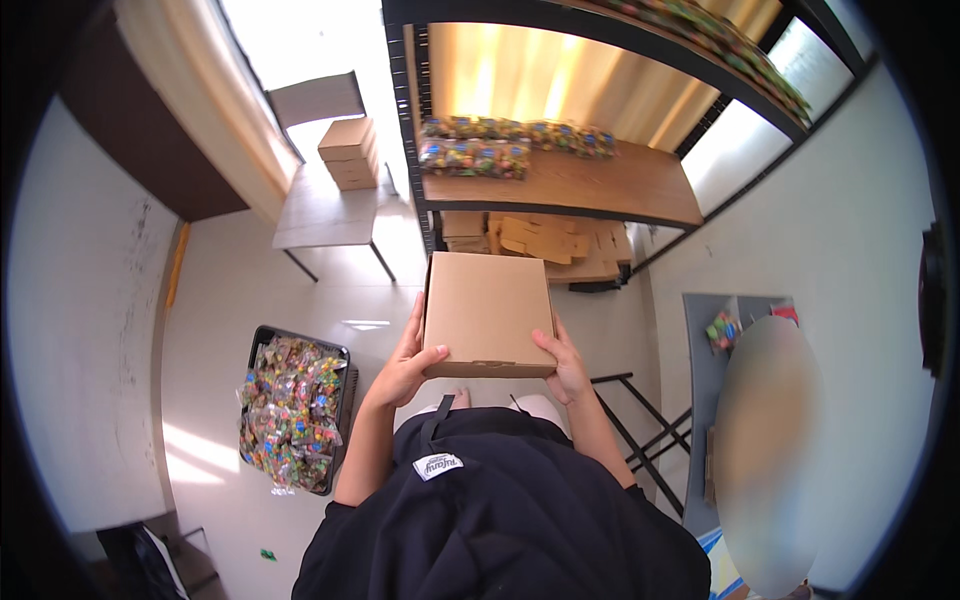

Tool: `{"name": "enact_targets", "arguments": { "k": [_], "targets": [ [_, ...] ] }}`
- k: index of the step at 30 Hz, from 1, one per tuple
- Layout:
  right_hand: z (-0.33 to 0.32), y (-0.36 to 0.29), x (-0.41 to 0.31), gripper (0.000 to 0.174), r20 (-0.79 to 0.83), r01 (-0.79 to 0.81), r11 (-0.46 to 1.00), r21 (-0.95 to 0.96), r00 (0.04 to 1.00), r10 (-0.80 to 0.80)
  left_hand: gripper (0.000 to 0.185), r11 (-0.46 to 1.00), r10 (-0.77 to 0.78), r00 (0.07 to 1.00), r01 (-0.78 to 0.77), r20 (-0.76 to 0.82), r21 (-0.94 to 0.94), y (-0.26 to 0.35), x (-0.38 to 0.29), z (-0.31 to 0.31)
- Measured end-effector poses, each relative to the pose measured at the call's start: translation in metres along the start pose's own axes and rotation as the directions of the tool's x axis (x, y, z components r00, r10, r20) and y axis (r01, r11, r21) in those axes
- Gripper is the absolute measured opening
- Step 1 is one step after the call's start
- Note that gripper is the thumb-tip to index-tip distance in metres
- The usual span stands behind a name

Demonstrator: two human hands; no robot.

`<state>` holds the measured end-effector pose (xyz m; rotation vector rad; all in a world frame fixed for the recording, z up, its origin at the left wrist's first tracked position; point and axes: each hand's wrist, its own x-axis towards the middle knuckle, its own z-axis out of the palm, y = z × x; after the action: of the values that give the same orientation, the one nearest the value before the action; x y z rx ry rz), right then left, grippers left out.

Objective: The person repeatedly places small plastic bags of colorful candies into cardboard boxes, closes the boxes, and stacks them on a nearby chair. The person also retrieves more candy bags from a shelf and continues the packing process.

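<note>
A closed brown cardboard box [489, 307] is held level in front of my body between both hands. My left hand [405, 367] grips its left side, with the thumb over the near left corner. On the opposite side, my right hand [564, 364] has its thumb on the top and its fingers along the side. The undersides of the fingers are hidden by the box. Beyond the box, folded and flattened cardboard [551, 240] lies below the shelf. More cardboard boxes [349, 154] are stacked on a chair [326, 214].
A black plastic basket [347, 397] of colourful candy packets [292, 412] stands at left. Ahead, a metal-framed shelf [600, 184] carries more packets [476, 157]. A grey folding table [697, 322] stands at right, beside a blurred person [769, 457]. A small green packet [268, 555] lies on the floor.
</note>
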<state>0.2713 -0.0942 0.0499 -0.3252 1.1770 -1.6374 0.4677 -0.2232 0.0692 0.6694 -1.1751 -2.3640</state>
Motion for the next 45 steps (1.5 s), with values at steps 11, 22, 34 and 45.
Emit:
{"name": "enact_targets", "arguments": {
  "k": [11,22,34,45],
  "targets": [
    [0.087,0.015,0.122,0.08,0.282,-0.307,0.918,-0.25,0.884,0.373,0.08,0.956,0.281,0.9,-0.295,-0.334,0.01,0.014,0.012,-0.099],
    [0.139,0.065,0.26,0.082,0.255,-0.43,0.784,-0.447,0.779,0.573,0.075,0.936,0.347,0.713,-0.298,-0.609,0.185,0.014,0.067,-0.197],
    [0.26,0.183,0.385,0.094,0.152,-0.508,0.702,-0.499,0.746,0.648,0.06,0.816,-0.191,0.5,-0.397,-0.845,-0.42,0.037,0.127,-0.357],
    [0.275,0.24,0.504,0.056,-0.089,-0.373,0.641,-0.671,0.898,0.43,0.079,0.924,-0.177,0.476,-0.223,-0.862,-0.312,0.05,0.262,-0.661]
  ]
}}
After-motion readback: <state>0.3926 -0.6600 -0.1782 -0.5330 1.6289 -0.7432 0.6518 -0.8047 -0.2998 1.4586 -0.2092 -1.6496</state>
